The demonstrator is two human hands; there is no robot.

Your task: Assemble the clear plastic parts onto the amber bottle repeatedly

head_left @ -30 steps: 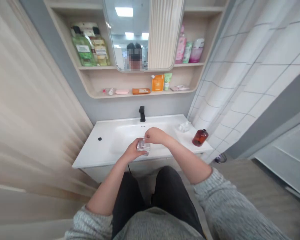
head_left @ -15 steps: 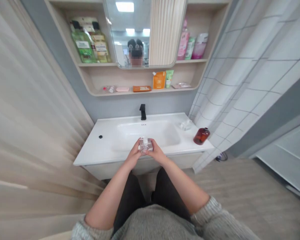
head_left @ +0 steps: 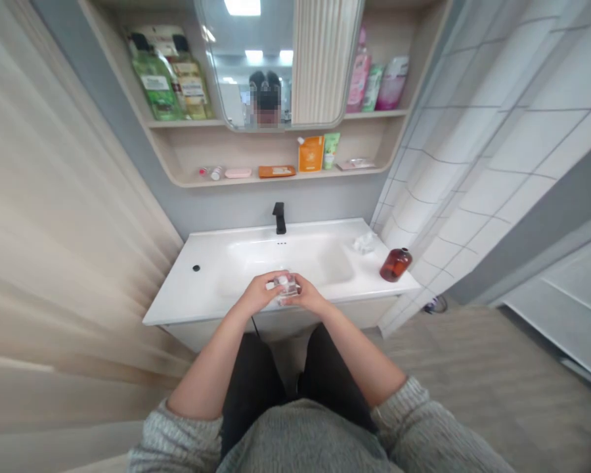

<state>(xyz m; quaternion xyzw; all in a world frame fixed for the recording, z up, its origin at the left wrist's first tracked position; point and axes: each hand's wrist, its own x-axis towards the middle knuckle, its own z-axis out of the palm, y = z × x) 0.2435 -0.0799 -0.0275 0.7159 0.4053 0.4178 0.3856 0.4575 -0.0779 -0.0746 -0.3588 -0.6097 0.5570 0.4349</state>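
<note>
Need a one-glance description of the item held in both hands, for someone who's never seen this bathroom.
Find the white sink counter under the mirror. Over its front edge the left hand and right hand meet around a small clear bottle. It is colourless and held in the fingers, unlike the brown bottle at the counter's right end.

Bare countertop (head_left: 192,295) lies left of the clear bottle (head_left: 286,286) I grip; I see the black faucet (head_left: 278,218) blocking behind, amber bottle (head_left: 395,264) right.
</note>
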